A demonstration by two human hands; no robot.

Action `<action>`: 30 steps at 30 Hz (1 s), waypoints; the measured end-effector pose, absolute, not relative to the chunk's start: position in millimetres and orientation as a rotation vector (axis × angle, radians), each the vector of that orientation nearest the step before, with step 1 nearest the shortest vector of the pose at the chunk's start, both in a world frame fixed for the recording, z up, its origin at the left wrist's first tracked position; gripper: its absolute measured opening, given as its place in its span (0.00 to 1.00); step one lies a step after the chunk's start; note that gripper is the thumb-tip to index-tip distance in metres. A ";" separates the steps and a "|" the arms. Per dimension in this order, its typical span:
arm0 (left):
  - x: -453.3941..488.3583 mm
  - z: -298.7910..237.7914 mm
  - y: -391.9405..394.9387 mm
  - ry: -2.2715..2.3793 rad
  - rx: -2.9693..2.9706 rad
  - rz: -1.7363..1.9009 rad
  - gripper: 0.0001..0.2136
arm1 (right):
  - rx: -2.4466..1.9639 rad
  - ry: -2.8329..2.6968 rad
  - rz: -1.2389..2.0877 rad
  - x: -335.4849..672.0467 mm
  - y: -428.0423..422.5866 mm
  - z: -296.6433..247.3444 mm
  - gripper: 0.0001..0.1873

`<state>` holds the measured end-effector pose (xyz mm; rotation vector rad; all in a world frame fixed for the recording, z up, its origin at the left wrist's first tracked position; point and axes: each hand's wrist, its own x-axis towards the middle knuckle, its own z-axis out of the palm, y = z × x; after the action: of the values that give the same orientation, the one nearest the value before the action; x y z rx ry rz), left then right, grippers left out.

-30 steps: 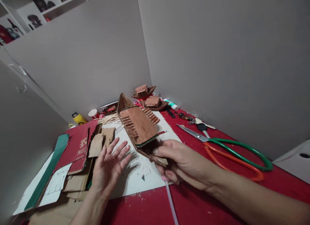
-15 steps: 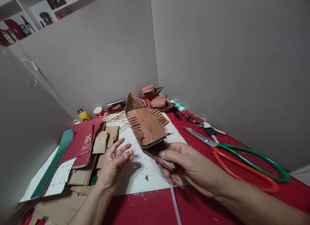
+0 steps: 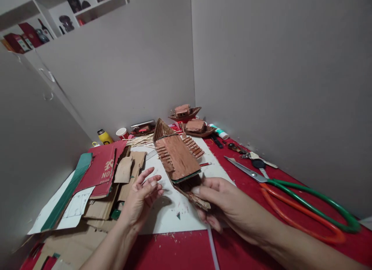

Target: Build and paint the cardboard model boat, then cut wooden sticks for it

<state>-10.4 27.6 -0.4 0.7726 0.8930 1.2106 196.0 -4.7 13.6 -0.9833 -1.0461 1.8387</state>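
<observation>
A brown model boat (image 3: 180,155) with a flat cabin roof is held up over the table, its pointed end tilted away from me. My right hand (image 3: 213,196) grips its near end, thumb on top and fingers underneath. Rows of small ridged rolls show along both sides of the roof. My left hand (image 3: 145,194) hovers to the left of the hull, fingers apart, holding nothing. Beneath the boat lies a white sheet (image 3: 162,223) with small scraps on it. A clear glue stick (image 3: 213,248) sticks out below my right hand.
Large scissors (image 3: 264,179) with green and orange handles lie at right. Torn cardboard (image 3: 100,208) is piled at left. Behind stand two more model boats (image 3: 199,126), thin sticks (image 3: 141,141), a paper cup (image 3: 122,133) and a yellow bottle (image 3: 104,136). Keys (image 3: 255,157) lie near the right wall.
The whole view has shifted slightly, moving the scene a little to the right. My right hand keeps its grip on the model boat, and my left hand stays open beside it.
</observation>
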 end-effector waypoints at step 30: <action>-12.8 60.7 -37.6 0.637 0.926 1.385 0.23 | -1.054 -1.456 2.153 172.2 -12.5 -7.1 0.23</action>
<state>-12.8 -37.6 60.7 0.9259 0.6368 1.3852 172.2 -12.5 -7.1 -1.0535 -1.4555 2.1528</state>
